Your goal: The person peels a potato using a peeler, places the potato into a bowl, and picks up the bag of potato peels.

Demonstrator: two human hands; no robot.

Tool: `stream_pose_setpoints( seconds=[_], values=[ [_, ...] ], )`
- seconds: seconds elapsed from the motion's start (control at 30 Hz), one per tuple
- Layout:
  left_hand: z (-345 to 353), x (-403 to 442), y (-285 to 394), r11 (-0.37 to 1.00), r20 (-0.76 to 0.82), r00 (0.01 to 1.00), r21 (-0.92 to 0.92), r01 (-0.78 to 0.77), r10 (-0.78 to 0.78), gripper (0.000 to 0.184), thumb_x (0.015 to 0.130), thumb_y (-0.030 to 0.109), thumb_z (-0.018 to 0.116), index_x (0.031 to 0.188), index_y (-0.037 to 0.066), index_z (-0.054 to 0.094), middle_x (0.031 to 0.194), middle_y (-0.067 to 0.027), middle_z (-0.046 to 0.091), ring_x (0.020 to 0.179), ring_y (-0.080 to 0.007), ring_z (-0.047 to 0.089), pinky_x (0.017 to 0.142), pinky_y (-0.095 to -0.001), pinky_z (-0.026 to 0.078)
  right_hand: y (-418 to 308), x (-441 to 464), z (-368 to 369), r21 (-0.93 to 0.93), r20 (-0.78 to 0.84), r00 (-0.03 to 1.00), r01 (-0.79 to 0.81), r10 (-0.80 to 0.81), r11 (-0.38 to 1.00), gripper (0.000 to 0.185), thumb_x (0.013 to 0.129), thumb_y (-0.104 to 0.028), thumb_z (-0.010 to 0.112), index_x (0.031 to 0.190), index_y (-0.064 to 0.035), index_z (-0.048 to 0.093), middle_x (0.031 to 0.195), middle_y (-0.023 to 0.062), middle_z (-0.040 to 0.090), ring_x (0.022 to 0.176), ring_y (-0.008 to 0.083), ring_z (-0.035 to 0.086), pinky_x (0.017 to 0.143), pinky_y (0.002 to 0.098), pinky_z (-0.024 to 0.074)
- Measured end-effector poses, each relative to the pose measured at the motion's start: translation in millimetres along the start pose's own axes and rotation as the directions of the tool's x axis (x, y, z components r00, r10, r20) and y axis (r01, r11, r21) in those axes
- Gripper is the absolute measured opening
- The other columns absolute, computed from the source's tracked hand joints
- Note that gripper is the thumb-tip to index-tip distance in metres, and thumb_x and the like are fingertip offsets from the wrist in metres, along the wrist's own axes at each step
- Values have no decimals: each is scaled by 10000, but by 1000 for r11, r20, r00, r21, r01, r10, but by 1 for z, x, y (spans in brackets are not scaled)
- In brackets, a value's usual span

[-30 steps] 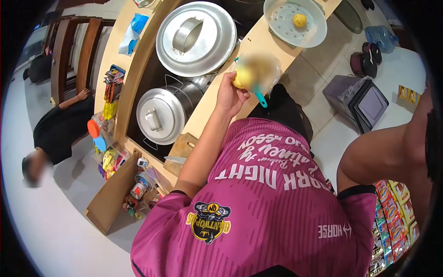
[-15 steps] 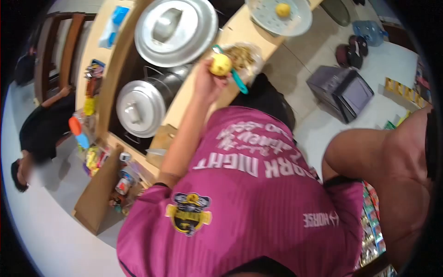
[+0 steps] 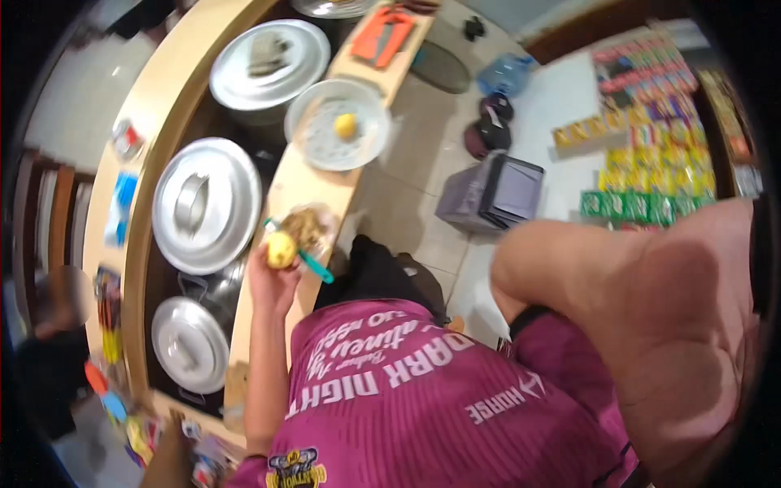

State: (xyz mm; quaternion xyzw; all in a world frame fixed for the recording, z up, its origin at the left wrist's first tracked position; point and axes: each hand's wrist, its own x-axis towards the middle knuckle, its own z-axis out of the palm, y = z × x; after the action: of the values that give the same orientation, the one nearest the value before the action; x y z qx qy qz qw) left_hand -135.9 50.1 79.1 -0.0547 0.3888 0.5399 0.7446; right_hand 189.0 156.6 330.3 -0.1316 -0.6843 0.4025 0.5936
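Note:
My left hand (image 3: pixel 275 281) has its fingers wrapped round a peeled yellow potato-like piece (image 3: pixel 281 250). A teal-handled peeler (image 3: pixel 316 267) shows just behind that piece; whether my fingers also grip it is unclear. Beside them, on the wooden counter, lies a clear bag or dish of peelings (image 3: pixel 306 226). Farther along, a pale perforated bowl (image 3: pixel 309 146) contains one yellow piece (image 3: pixel 346 125). My right forearm rises large at the right of the view, and its hand is out of sight.
Lidded metal pots (image 3: pixel 207 207) line the left of the counter (image 3: pixel 285 187). An orange board (image 3: pixel 382 37) with a knife lies at its far end. A grey bin (image 3: pixel 492 193), water bottle (image 3: pixel 504 75) and packet rows (image 3: pixel 651 167) are on the right. Another person is blurred at left.
The view has swung, so the counter, pots and my left hand appear farther left and lower. The orange board and more packets have come into sight. My left hand still holds the yellow piece.

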Motion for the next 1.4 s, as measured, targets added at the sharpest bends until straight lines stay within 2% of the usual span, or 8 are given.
stream_pose_setpoints(
  seconds=[0.47, 0.6, 0.67, 0.7, 0.77, 0.87, 0.93, 1.4],
  values=[
    [-3, -30, 8, 1000, -81, 996, 9, -20, 21, 433, 947, 363, 490, 1251, 66, 575, 1256, -146, 640, 692, -195, 634, 522, -268, 498, 31, -84, -106, 40, -455, 878, 186, -148, 982, 363, 933, -202, 675, 1229, -42, 541, 1178, 122, 612, 1105, 195, 610, 893, 363, 507],
    [2, -37, 9, 997, -141, 988, 39, -64, 69, 425, 953, 374, 483, 1243, 78, 580, 1221, -119, 649, 706, -184, 623, 514, -264, 484, 75, -2, 41, -63, -512, 821, 258, -253, 964, 362, 937, -210, 674, 1229, -44, 539, 1186, 124, 612, 1117, 197, 611, 898, 366, 506],
    [1, -36, 11, 996, -132, 989, 52, -67, 73, 423, 955, 376, 485, 1241, 79, 580, 1225, -116, 648, 707, -186, 627, 517, -263, 487, 93, -18, 88, -106, -274, 832, -524, 482, 845, 393, 949, -216, 606, 1276, -2, 564, 1202, 164, 591, 1122, 275, 580, 1003, 347, 453],
    [0, -36, 12, 995, -131, 988, 51, -80, 86, 420, 957, 377, 488, 1240, 80, 580, 1229, -113, 647, 709, -187, 632, 520, -262, 489, 135, -55, 99, -503, -47, 896, -404, 442, 764, 535, 956, -344, 584, 1367, -14, 494, 1279, 216, 570, 1203, 342, 558, 1048, 415, 428],
    [1, -35, 14, 993, -126, 988, 85, -80, 90, 425, 956, 372, 498, 1249, 74, 579, 1203, -103, 658, 714, -191, 647, 536, -262, 497, 155, -106, 132, -689, 123, 563, -545, 817, 479, 664, 930, -412, 624, 1442, -43, 420, 1340, 266, 528, 1253, 376, 538, 1061, 431, 423],
    [8, -32, 14, 997, -39, 998, 50, -51, 53, 431, 953, 363, 505, 1248, 58, 586, 1113, -91, 687, 742, -198, 667, 565, -271, 515, 154, -135, 149, -546, 85, 543, -676, 835, 495, 649, 923, -446, 631, 1357, 7, 463, 1216, 298, 604, 1076, 411, 635, 931, 448, 507],
    [10, -30, 12, 1000, -4, 1000, 23, -16, 16, 418, 951, 356, 506, 1235, 62, 594, 1077, -82, 691, 739, -199, 667, 568, -280, 519, 157, -134, 147, -374, 267, 320, -835, 909, 404, 657, 936, -437, 617, 1377, 17, 439, 1206, 290, 618, 1067, 399, 644, 913, 428, 510],
    [13, -22, 1, 988, 57, 987, -24, 153, -151, 429, 948, 373, 508, 1201, 41, 607, 1015, -112, 688, 773, -216, 655, 620, -297, 530, 188, -182, 155, 195, 334, 316, -945, 888, 263, 552, 931, -139, 656, 1398, 23, 410, 985, 113, 657, 862, 134, 650, 727, 283, 529]
  ],
)
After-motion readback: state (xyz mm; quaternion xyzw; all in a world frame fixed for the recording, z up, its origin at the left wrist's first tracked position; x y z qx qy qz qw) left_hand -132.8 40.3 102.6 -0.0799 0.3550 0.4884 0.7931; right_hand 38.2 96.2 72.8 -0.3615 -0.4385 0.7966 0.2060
